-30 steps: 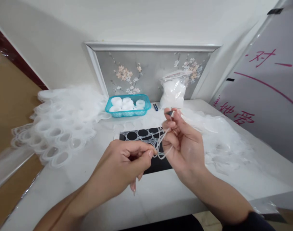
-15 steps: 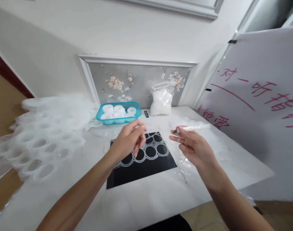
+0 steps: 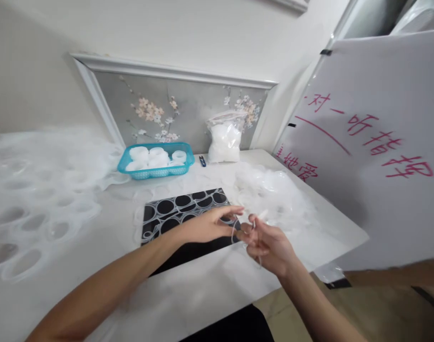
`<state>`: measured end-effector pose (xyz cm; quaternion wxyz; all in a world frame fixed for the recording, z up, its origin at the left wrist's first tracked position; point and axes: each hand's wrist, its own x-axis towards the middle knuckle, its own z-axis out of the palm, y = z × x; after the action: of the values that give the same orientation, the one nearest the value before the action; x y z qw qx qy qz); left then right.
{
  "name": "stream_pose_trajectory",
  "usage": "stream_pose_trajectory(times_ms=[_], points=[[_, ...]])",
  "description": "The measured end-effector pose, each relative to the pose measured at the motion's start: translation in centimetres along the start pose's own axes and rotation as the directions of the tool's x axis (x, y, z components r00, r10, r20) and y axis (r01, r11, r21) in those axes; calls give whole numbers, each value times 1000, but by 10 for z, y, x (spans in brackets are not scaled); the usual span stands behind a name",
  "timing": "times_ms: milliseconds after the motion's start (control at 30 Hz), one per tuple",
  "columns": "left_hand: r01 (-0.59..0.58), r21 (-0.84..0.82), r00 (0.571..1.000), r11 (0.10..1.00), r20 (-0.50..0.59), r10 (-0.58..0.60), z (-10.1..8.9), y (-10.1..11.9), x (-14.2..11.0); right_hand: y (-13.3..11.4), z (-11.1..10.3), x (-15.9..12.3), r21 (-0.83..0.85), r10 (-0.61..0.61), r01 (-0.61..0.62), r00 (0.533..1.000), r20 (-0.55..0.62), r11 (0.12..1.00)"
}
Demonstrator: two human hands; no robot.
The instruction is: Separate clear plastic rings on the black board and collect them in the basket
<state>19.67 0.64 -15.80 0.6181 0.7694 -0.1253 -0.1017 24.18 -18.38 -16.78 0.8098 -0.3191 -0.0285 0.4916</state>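
Observation:
My left hand point(image 3: 217, 223) reaches over the right part of a black sheet point(image 3: 183, 256) marked with white ring outlines. Its thumb and fingers are apart, with a gap between them. A thin, clear-white loop point(image 3: 233, 233) shows at its thumb tip, close to the right hand's fingers; which hand bears it I cannot tell. My right hand point(image 3: 272, 244) is curled, its fingertips around a slim white pen-like tool point(image 3: 262, 215) with a dark tip, mostly hidden. A thin pale strand point(image 3: 260, 262) hangs below these fingers.
A blue basket point(image 3: 155, 174) holds several white round pieces. Beside it lie a small dark tool point(image 3: 202, 161) and a clear bag of white material point(image 3: 224, 142). Translucent ringed sheets point(image 3: 35, 221) cover the left, and a crumpled clear heap point(image 3: 274, 190) lies right. A white board point(image 3: 381, 95) stands at right.
My hands have come together; the left has moved right across the black sheet, away from its middle. The pen-like tool has turned and shows less. My view has swung right.

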Motion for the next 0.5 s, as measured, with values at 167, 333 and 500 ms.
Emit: stream_pose_trajectory(times_ms=[167, 333, 500], points=[[68, -403, 970, 913, -186, -154, 2, 4, -56, 21, 29, 29, -281, 151, -85, 964, 220, 956], [28, -588, 933, 808, -275, -233, -16, 3, -80, 20, 48, 63, -358, 156, -57, 955, 253, 932], [122, -566, 912, 815, -260, -317, -28, -8, -75, 21, 56, 82, -331, 96, -5, 961, 261, 944]])
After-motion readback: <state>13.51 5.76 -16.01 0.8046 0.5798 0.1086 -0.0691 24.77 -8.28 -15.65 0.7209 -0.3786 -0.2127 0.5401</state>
